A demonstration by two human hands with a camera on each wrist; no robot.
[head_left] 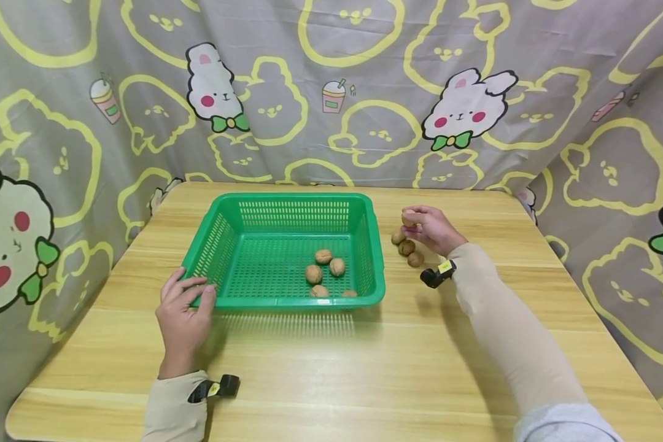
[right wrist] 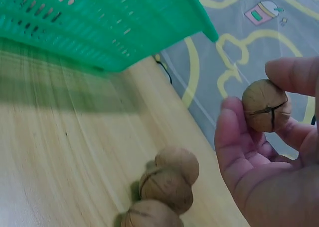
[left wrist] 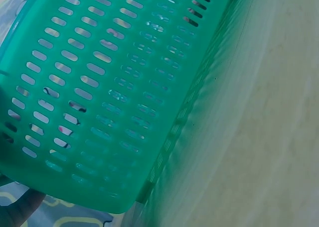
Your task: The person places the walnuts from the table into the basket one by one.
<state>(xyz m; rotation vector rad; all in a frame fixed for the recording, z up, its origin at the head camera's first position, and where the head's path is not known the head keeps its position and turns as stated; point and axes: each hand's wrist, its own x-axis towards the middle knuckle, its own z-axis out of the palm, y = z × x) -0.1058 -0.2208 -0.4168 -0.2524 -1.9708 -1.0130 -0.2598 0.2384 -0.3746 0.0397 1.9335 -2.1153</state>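
Note:
My left hand (head_left: 185, 316) holds the front left corner of a green plastic basket (head_left: 287, 302), its fingers over the rim. Between the thumb and fingers of my right hand (head_left: 432, 229) is a walnut (right wrist: 266, 106) with a dark crack across its shell, raised above the table to the basket's right. Three more walnuts (right wrist: 167, 189) lie in a row on the table just below that hand. Inside the basket, several walnuts (head_left: 323, 256) rest toward the right front. The front wall partly hides the nearest ones.
The basket stands on a light wooden table (head_left: 337, 374). A grey patterned curtain (head_left: 376, 166) hangs behind the table and along both sides. Black wrist cameras sit on the left sleeve (head_left: 174, 408) and the right sleeve (head_left: 508, 313).

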